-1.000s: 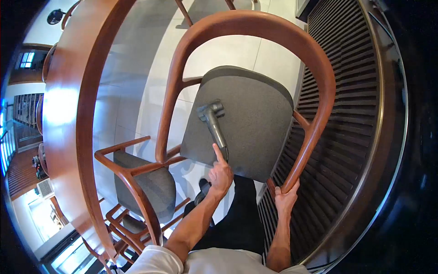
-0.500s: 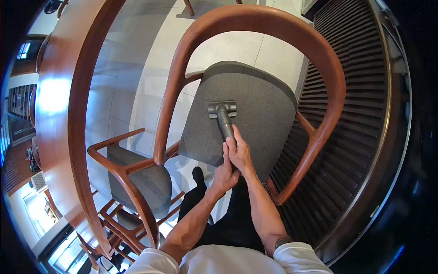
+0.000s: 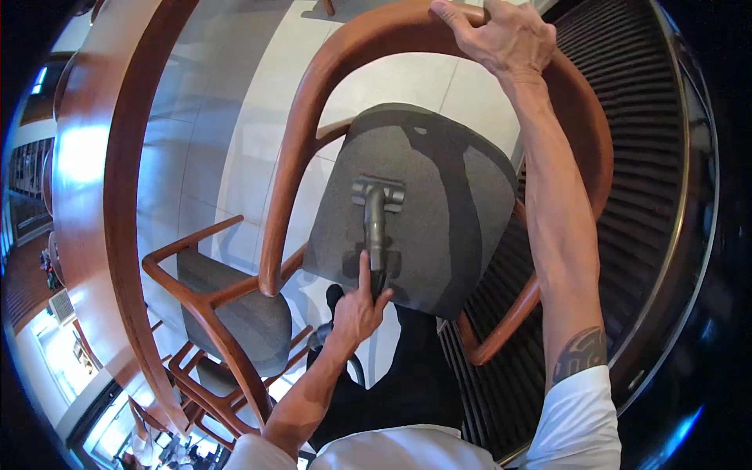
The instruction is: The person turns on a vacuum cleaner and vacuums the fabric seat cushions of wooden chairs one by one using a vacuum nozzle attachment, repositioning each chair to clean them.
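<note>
A grey vacuum nozzle point(image 3: 376, 215) lies with its flat head on the grey seat cushion point(image 3: 423, 164) of a wooden armchair. My left hand point(image 3: 360, 309) is closed round the nozzle's dark lower end, with the index finger stretched along it. Up at the top right of the chair's curved wooden backrest point(image 3: 337, 59), my right hand point(image 3: 509, 39) grips the rail, thumb in front. The right forearm passes over the right side of the chair.
A long wooden table point(image 3: 86, 188) runs down the left. A second grey-seated chair point(image 3: 243, 321) stands at lower left, with more chairs below it. Dark slatted panelling point(image 3: 642, 157) borders the right. Pale floor tiles point(image 3: 258, 149) show between table and armchair.
My right hand has left the nozzle and moved up to the backrest, taking hold of it. The left hand stays on the nozzle, whose head has shifted slightly left.
</note>
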Motion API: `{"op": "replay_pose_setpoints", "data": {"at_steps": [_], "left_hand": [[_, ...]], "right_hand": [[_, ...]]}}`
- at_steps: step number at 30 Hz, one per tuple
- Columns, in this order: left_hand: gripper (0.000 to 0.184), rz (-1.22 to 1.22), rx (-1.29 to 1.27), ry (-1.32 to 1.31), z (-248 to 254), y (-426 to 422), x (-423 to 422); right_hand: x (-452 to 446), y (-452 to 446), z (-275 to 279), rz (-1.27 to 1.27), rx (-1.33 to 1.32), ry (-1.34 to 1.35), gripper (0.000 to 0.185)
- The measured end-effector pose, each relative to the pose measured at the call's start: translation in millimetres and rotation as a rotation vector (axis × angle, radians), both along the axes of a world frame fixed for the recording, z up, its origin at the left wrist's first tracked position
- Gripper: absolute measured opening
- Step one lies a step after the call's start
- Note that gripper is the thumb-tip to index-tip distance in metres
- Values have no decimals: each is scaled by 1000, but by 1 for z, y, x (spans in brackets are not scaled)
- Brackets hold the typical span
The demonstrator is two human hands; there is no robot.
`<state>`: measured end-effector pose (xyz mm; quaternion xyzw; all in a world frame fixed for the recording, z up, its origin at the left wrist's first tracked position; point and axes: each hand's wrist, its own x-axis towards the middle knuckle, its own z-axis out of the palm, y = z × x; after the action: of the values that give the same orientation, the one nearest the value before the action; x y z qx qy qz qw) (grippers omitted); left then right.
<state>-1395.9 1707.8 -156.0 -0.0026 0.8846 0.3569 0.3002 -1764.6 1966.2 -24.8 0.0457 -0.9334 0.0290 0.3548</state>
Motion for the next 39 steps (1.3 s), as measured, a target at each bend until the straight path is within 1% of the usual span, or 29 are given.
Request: {"op": "replay_pose_setpoints", "data": {"at_steps": [2, 3, 4, 5, 6, 7, 8, 10, 11, 12, 13, 14, 15, 16, 17, 18, 20, 22, 24, 25, 27, 28, 31, 32, 33, 34, 36, 39], "left_hand": [[97, 103, 3, 45, 1, 13, -16], [97, 114, -2, 45, -2, 23, -34], [95, 119, -46, 15, 1, 36, -67], [93, 121, -89, -25, 2, 44, -97], [89, 120, -100, 53, -1, 49, -127], [85, 123, -113, 139, -6, 54, -154], [85, 131, -117, 135, -10, 58, -170], [81, 121, -225, 120, -6, 66, -195], [86, 89, -193, 132, -6, 59, -177], [88, 78, -196, 125, -1, 53, -151], [89, 66, -204, 114, 5, 46, -119], [92, 117, -148, 41, 15, 36, -86], [95, 161, -95, -32, 21, 28, -57], [98, 144, -139, -91, 24, 23, -36], [97, 127, -162, -24, 21, 20, -35], [97, 121, -178, 46, 14, 22, -37], [95, 144, -67, 129, -2, 27, -71], [94, 166, -35, 29, 0, 44, -133], [94, 141, -84, 117, -18, 58, -192], [94, 142, -83, 118, -21, 56, -197], [96, 62, -97, 186, -22, 52, -207], [96, 44, -121, 122, -12, 46, -189], [97, 54, -136, -56, 24, 16, -72], [99, 119, -121, -156, 31, 8, -32], [98, 165, -97, -148, 26, 1, 3], [97, 214, -83, -198, 30, 4, 3], [97, 278, -36, -142, 24, 20, -44], [91, 235, -58, 25, -6, 40, -148]], "right_hand": [[-9, -7, 3, -89, -110, -267, 68], [-18, -9, -3, -25, -91, -175, 69], [-25, -14, -6, -19, -91, -175, 69], [-28, -25, -7, 72, -116, -110, 69], [-29, -36, -7, 164, -141, -46, 68], [-28, -44, -4, 176, -185, -114, 67], [-26, -45, -6, 186, -188, -118, 67], [-24, -48, -12, 283, -208, -5, 59], [-6, -44, -25, 332, -201, 71, 46], [13, -40, -37, 379, -191, 147, 49], [45, -39, -55, 400, -248, 116, 46], [79, -36, -90, 406, -354, -91, 48], [104, -30, -130, 349, -388, -405, 48], [112, -24, -181, 153, -339, -566, 53], [124, -23, -219, -47, -283, -741, 58], [130, -26, -239, -46, -285, -753, 58], [138, -26, -268, -196, -159, -862, 67], [148, -22, -278, -190, -136, -907, 67], [143, -19, -282, -152, -183, -830, 64], [142, -18, -280, -160, -178, -856, 63], [140, -15, -278, -147, -166, -863, 63], [141, -13, -279, -137, -158, -879, 62], [141, -18, -279, -164, -136, -860, 62], [142, -18, -280, -158, -140, -863, 62], [142, -19, -280, -167, -131, -851, 62], [143, -19, -280, -172, -116, -841, 62], [144, -21, -283, -162, -104, -842, 62], [142, -20, -285, -175, -97, -830, 63]]}}
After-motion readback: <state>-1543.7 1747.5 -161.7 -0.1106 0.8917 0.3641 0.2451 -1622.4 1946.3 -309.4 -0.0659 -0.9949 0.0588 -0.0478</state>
